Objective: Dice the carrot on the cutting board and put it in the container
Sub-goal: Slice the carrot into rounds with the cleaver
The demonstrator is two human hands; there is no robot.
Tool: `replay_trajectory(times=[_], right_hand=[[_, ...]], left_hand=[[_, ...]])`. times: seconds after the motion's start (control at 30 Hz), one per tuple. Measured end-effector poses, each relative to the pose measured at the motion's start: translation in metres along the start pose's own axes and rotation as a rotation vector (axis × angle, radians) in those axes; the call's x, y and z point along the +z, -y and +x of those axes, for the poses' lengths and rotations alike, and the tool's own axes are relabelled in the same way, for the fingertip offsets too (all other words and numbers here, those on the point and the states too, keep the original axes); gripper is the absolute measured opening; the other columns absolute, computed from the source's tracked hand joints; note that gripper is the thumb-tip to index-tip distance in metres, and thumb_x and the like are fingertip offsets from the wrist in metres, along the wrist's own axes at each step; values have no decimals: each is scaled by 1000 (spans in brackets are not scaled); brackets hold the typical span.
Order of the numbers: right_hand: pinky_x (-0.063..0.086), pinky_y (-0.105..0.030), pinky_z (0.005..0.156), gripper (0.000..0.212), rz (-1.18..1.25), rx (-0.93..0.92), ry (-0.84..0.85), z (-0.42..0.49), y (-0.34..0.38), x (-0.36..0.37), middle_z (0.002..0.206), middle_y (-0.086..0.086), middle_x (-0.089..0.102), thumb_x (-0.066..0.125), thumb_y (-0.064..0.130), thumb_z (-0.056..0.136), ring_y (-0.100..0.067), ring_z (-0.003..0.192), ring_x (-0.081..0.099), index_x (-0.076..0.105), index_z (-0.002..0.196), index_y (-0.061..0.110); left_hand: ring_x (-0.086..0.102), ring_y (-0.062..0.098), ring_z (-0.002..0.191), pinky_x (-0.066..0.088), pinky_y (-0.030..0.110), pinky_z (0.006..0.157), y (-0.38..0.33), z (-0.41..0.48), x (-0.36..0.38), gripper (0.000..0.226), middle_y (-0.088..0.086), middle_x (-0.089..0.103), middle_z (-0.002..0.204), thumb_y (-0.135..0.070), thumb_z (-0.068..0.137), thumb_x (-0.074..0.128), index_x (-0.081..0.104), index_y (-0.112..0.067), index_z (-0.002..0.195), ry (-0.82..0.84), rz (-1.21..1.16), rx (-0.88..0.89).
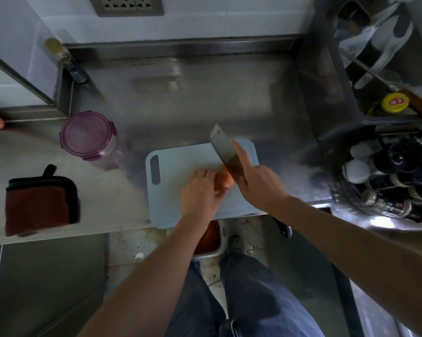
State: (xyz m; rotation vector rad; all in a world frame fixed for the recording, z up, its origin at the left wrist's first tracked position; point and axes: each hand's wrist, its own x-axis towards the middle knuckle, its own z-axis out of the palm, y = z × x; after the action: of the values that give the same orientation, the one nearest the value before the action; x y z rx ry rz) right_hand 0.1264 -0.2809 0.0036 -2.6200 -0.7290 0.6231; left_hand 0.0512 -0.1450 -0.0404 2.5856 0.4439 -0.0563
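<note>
— What containers are there, and what's in them?

— A purple-lidded container (pixel 88 137) stands on the surface (pixel 205 93), left of the cutting board (pixel 171 190) and apart from it. Its lid is clipped on, and I cannot tell what is inside through the clear wall. Down on the floor, just below the surface's front edge, sits a white tub (pixel 221 242) with something reddish-orange in it. The left forearm covers much of it.

— And the carrot?

— The carrot (pixel 225 180) lies on the cutting board, toward its right half. The left hand (pixel 200 190) holds it, fingers curled over the top, so only an orange end shows.

— The other hand?

— The right hand (pixel 256 183) grips the knife (pixel 223 149), index finger stretched along the back of the broad blade. The blade stands edge down at the carrot's exposed end, tip pointing away from the person.

— Anything unclear?

— The knife's handle is buried in the grip. A rack (pixel 326 98) at the right holds bottles, one with a yellow cap (pixel 395 102); their labels are too blurred to read. A brown cloth (pixel 39 203) lies folded at the left.
</note>
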Motion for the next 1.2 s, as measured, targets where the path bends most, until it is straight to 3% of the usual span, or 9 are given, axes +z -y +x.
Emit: replay_trajectory(times=[0.13,0.33,0.47,0.6,0.73,0.87,1.07,1.2], right_hand=[[36,-25,48,74,-62,-35,5,-6,-2,-4,60,5,45,43,19,101,-10,47,45,-9,152,33],[38,-23,49,79,-110,-20,63,-10,-1,-5,66,4,46,45,16,99,-10,52,49,-11,152,32],[47,-28,57,85,-87,25,92,-15,1,-1,68,2,47,47,9,94,-13,58,53,-11,152,33],[45,-27,55,87,-68,41,124,-11,1,4,70,0,48,46,8,93,-12,59,52,-13,151,35],[57,-37,68,91,-84,52,128,-8,1,18,80,-4,55,46,11,95,-17,66,58,-24,145,39],[57,-44,68,96,-45,58,85,-12,-5,27,78,-6,57,46,10,93,-21,65,58,-31,138,47],[55,-38,59,90,-22,33,50,-10,-7,20,70,-1,53,46,14,96,-16,55,54,-25,146,39],[34,-23,47,82,3,4,-30,-7,-2,0,58,7,44,45,15,98,-10,46,45,-14,152,32]], left_hand=[[55,17,109,46,29,92,3,-3,3,37,-1,62,116,-35,88,68,62,-20,122,-9,-33,15],[55,19,109,47,31,92,1,-1,2,36,1,62,116,-30,87,70,64,-17,120,-2,-41,8],[54,20,108,45,32,91,1,1,3,34,1,62,114,-27,87,70,65,-17,119,11,-45,-9],[54,21,103,43,29,86,-1,1,1,31,1,63,107,-26,86,71,69,-14,114,5,-64,-12],[55,19,98,46,29,80,-1,1,0,26,-1,63,99,-23,83,75,69,-17,108,3,-85,-16],[54,18,99,49,34,81,1,3,1,25,-1,62,99,-24,83,74,69,-16,106,43,-64,-18],[54,19,99,49,36,81,2,2,1,25,-1,63,99,-24,83,74,69,-16,106,32,-81,-7],[53,20,103,45,31,85,1,2,0,30,0,64,106,-24,84,74,69,-19,113,20,-73,-3]])
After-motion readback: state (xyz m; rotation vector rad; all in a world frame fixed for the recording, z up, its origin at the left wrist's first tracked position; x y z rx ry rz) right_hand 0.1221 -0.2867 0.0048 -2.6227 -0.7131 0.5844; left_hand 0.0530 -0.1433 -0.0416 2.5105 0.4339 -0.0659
